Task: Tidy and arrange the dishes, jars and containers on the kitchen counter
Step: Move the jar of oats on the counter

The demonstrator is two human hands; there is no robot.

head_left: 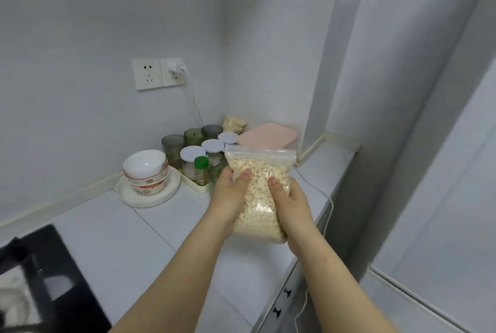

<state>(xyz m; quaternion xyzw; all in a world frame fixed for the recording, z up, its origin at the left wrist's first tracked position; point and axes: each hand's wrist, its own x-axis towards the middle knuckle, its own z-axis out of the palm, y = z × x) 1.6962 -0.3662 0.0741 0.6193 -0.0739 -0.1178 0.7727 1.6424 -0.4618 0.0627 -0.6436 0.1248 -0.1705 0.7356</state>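
Both hands gripped a clear zip bag of oats (259, 198) above the counter (166, 228), the left hand (229, 198) on its left side and the right hand (291, 206) on its right, thumbs pressed on the front. Behind it stood jars (192, 158), stacked bowls (146, 171) on a plate (150, 198), and a pink box (268, 136).

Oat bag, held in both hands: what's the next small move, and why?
Probably carry the oat bag forward toward the back corner and set it by the second bag of flakes. The left hand and the right hand both hold its sides, its zip looks closed, and like goods already sit there, between the jars and the pink box.
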